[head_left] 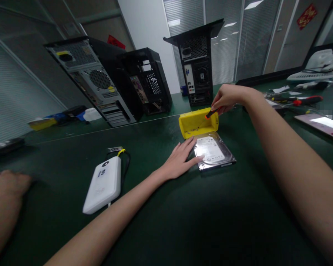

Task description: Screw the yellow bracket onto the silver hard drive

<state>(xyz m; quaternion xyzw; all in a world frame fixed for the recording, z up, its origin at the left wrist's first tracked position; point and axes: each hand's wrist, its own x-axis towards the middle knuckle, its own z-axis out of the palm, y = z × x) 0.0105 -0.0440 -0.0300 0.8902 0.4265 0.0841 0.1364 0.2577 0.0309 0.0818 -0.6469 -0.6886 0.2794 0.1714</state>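
Two bare hands of one person work above a smooth, dark green tabletop with a dull shine. The left hand lies flat and low, with its fingers stretched out and its palm gripping nothing; the thumb rests on the pale paper label of a flat, rectangular hard drive of silvery metal, and the fingertips reach to its far left corner. This drive lies on the tabletop, label upward, just in front of a shallow yellow plastic box with rounded corners. Inside the box are some small dark pieces, too small to tell. The right hand is bent above the box, its fingers closed around a slim black tool handle with an orange end, which points down into the box. To the left lies a smooth white power bank with rounded edges, marked 18 in dark ink. Behind the box stands a black metal computer case with perforated panels. Another person's hand is at the left edge, blurred.
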